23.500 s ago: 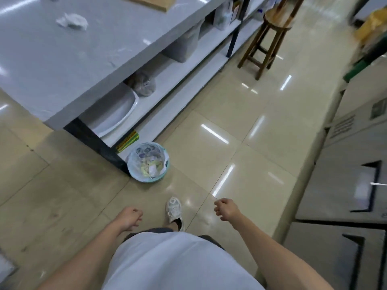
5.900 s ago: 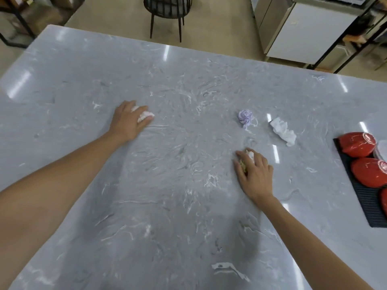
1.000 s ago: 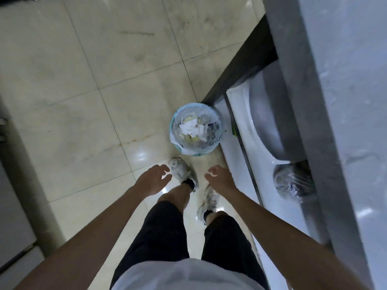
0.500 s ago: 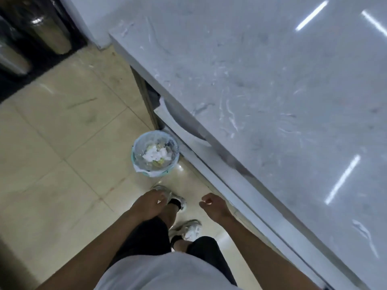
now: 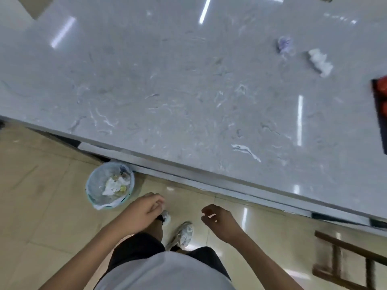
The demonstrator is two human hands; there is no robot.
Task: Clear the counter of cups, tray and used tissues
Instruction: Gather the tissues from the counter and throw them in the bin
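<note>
**Hands empty at the bin, two tissues and the tray still to go**

Starting left of my hands: the waste bin sits on the floor just beyond and to the left of my left hand, tucked against the foot of the tabletop. It holds white and yellowish scraps. A few seconds ago each hand was pressed on a crumpled tissue up on the tabletop; a second ago both were already bare over the bin. So I judge that pair has gone in, and my view has swung back up from the floor to the tabletop.

My left hand hangs loosely curled with nothing in it. My right hand is beside it, fingers half open, also carrying nothing. Both are below the tabletop edge, above my shoes.

Far beyond my right hand and to its right, two tissues are left: a purplish crumpled tissue and, just right of it, a white crumpled tissue, lying near each other but apart. Further right again, at the frame edge, the dark tray shows with red cups on it, mostly cut off.

I judge the task partly done: the near side is cleared, and the next trip should take those two tissues, then the tray and cups.
</note>
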